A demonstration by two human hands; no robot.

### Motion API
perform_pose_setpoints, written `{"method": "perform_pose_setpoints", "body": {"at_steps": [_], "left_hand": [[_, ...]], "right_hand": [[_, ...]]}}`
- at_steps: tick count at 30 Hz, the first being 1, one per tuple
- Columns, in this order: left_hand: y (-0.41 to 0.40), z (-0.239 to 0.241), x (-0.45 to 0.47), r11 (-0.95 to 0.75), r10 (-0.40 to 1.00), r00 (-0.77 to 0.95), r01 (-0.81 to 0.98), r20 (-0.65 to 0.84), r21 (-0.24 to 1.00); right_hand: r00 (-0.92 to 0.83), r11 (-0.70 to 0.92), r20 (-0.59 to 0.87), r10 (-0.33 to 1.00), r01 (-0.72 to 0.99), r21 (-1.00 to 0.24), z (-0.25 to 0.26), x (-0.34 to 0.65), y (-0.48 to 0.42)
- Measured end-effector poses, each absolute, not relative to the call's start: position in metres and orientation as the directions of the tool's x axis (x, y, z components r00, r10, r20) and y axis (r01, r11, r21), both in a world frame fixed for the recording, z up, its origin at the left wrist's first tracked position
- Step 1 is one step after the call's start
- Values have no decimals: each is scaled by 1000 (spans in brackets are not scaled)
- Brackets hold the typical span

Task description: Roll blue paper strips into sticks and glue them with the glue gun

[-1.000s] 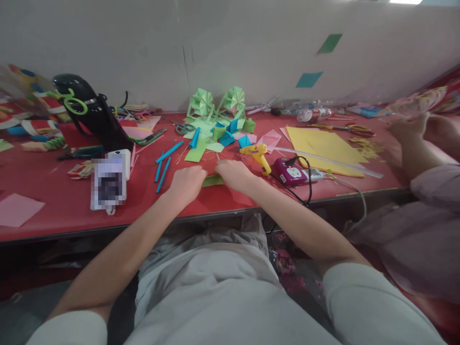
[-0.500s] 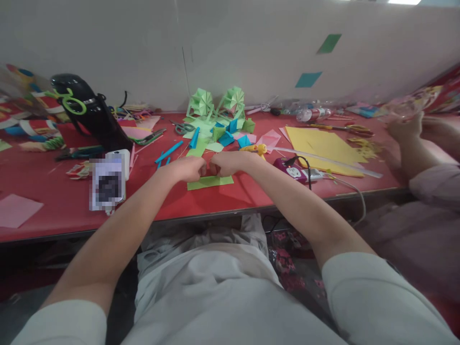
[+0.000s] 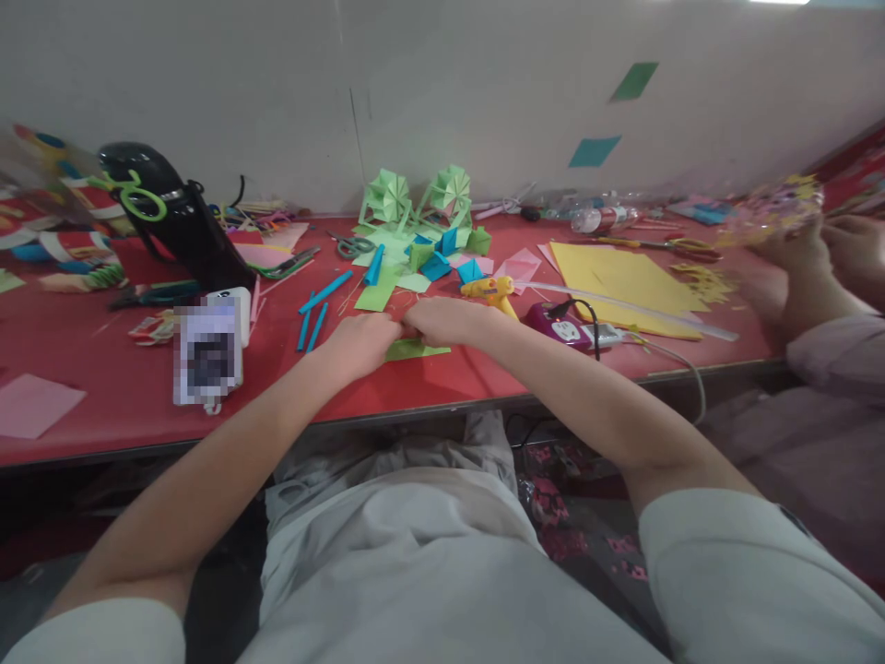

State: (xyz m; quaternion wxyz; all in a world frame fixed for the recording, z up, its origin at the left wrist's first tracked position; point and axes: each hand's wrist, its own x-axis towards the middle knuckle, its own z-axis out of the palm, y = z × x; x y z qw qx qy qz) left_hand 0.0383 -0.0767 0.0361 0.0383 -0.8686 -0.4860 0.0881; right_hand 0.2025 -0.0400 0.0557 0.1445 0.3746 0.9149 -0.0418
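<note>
"Firstly, where do we find the strip, and how is it held?"

"We find the green strip [image 3: 423, 349] on the red table [image 3: 415, 385], near its front edge, partly beneath the left hand [image 3: 365, 343] and the right hand [image 3: 446, 322], its right end showing. Both hands are curled, knuckles up and close together. The fingertips are hidden, so we cannot tell how far they are closed or whether they pinch the paper."

"What hazards do we record?"

"We judge three. Uneven pressure from the two hands could skew the strip or crease it off line. A hard outward pull could tear it. The right hand lies near the glue gun [image 3: 488, 290]; a sideways shift could knock it and, should the nozzle be hot, cause a burn."

"And against the frame half a second earlier?"

"We note that the left hand sits lower and now covers the strip's left end, which then lay exposed. More of the gun shows beyond the right hand. Two blue tubes [image 3: 317, 326], then largely behind the left arm, are now in fuller view."
</note>
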Motion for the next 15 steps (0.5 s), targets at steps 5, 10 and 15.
{"method": "perform_pose_setpoints", "body": {"at_steps": [5,10,15], "left_hand": [[-79,33,38,-546,838,532,821,-123,-168],[-79,31,39,-541,840,533,815,-96,-206],[-82,27,40,-564,821,568,786,-66,-252]], "right_hand": [[-713,751,-324,622,661,-13,57,206,-35],[-724,770,-378,577,636,-44,58,206,-26],[-710,756,-351,610,654,-9,56,204,-31]]}}
